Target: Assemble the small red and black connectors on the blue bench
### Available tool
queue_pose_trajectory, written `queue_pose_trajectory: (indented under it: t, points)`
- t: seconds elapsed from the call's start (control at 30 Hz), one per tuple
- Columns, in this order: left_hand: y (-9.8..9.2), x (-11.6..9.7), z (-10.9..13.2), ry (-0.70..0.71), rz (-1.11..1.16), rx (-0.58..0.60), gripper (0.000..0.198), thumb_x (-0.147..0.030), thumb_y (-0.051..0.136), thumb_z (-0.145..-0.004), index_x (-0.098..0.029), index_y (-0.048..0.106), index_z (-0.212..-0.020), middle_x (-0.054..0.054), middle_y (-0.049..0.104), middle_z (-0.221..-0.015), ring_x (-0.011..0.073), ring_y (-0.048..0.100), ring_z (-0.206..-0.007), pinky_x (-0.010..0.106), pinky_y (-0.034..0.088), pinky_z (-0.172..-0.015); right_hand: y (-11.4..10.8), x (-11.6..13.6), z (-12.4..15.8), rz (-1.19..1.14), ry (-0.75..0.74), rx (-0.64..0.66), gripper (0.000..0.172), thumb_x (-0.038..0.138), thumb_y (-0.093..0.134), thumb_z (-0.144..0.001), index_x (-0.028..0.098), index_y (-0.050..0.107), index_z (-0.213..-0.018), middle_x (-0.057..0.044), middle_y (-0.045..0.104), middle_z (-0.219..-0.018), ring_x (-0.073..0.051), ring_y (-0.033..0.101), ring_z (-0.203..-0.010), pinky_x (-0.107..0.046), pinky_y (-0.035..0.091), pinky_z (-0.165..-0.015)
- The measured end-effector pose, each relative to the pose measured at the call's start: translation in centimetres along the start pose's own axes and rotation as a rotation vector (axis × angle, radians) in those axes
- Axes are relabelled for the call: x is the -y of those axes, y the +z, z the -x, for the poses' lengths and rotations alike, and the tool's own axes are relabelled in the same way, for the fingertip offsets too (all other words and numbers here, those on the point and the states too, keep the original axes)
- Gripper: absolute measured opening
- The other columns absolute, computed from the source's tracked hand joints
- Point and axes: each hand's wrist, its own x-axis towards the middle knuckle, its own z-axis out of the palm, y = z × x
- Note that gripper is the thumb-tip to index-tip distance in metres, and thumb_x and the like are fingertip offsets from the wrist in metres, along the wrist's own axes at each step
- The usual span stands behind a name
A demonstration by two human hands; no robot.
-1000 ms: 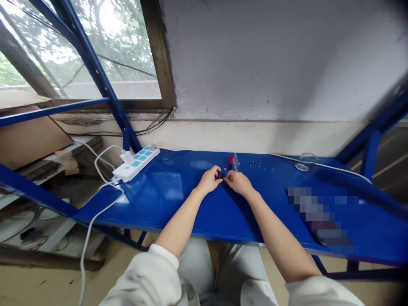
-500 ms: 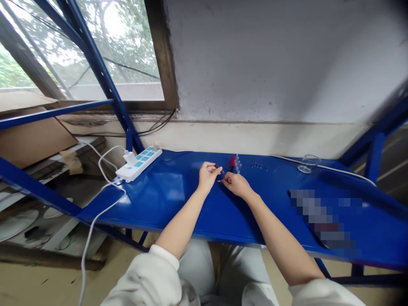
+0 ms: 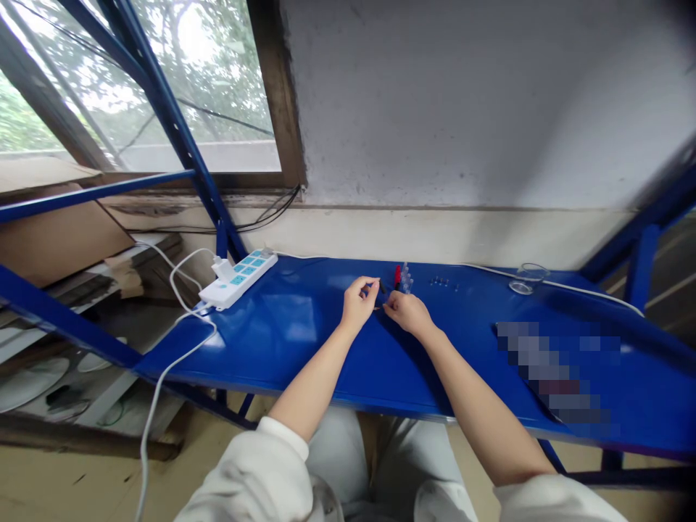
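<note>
Near the middle of the blue table, my left hand [image 3: 359, 303] pinches a small dark piece [image 3: 382, 288] between thumb and fingers. Its exact kind is too small to tell. Just to its right, my right hand [image 3: 409, 314] is closed, with thumb and fingertips pressed together low over the tabletop. A tiny light sliver shows between the two hands; what the right fingertips hold is hidden. Behind the right hand lie a red-and-black object [image 3: 397, 275] and a clear plastic strip with knobbly segments [image 3: 405, 278], side by side.
Several tiny parts [image 3: 439, 281] lie right of the clear strip. A clear cup [image 3: 522, 286] stands farther right by a white cable. A white power strip [image 3: 233, 283] sits at the left end of the blue table [image 3: 261, 362]. A pixelated dark item [image 3: 549, 370] lies front right.
My fingertips have shifted slightly: the right hand sits a little farther right, and the gap between the hands is a bit wider. The dark piece remains in my left hand.
</note>
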Motion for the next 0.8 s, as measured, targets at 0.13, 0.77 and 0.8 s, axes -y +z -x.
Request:
queue_pose_trajectory:
  t: [0.13, 0.77, 0.8]
  points:
    - [-0.1, -0.07, 0.11, 0.086, -0.069, 0.014, 0.025, -0.032, 0.046, -0.083, -0.016, 0.062, -0.094, 0.005, 0.062, -0.088, 0.0092, 0.053, -0.066, 0.02, 0.042, -0.056, -0.21, -0.1, 0.05, -0.001, 0.032, -0.028, 0.015, 0.031, 0.046, -0.078, 0.019, 0.055, -0.078, -0.003, 0.061, -0.064, -0.013, 0.054, -0.057, -0.022, 0.023, -0.048]
    - [-0.09, -0.34, 0.85, 0.192, -0.327, 0.244, 0.049, -0.029, 0.04, -0.086, -0.029, 0.029, -0.134, 0.003, 0.057, -0.099, 0.0109, 0.053, -0.078, 0.027, 0.046, -0.079, -0.16, -0.29, 0.13, -0.254, 0.026, -0.371, 0.024, 0.04, 0.044, -0.079, 0.02, 0.056, -0.074, 0.002, 0.053, -0.049, -0.011, 0.048, -0.045, -0.021, 0.025, -0.047]
    - [-0.09, -0.39, 0.88, 0.192, -0.333, 0.247, 0.049, -0.029, 0.039, -0.086, -0.029, 0.028, -0.134, 0.003, 0.057, -0.099, 0.0112, 0.053, -0.079, 0.027, 0.046, -0.079, -0.11, -0.31, 0.12, -0.259, 0.021, -0.385, 0.025, 0.04, 0.044, -0.079, 0.019, 0.056, -0.073, 0.002, 0.052, -0.049, -0.011, 0.047, -0.044, -0.021, 0.025, -0.047]
